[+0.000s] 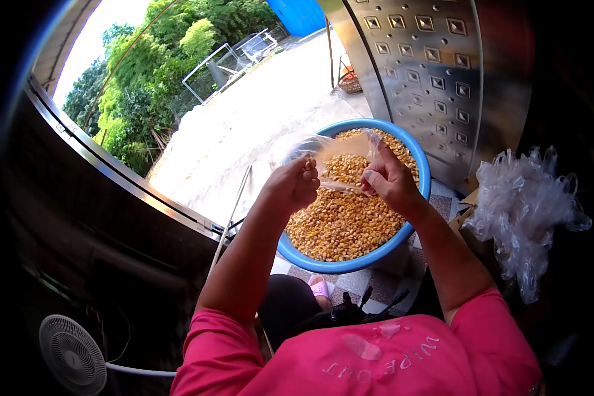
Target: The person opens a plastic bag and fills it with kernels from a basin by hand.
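Note:
A clear plastic bag (342, 146) is stretched between my two hands over a blue basin (424, 173). Loose corn kernels (343, 224) fill the basin, and some kernels show inside or through the bag. My left hand (296, 183) is closed on the bag's left edge, its fingers curled. On the other side, my right hand (391, 177) pinches the bag's right edge, with the index finger extended along the plastic. Whether the bag's bottom rests on the corn, I cannot tell.
A heap of clear plastic bags (525, 204) lies at the right, on what looks like cardboard. Behind the basin stands an embossed metal door (429, 79). A white fan (72, 353) is at the lower left. A wicker basket (351, 82) sits outside on the bright ground.

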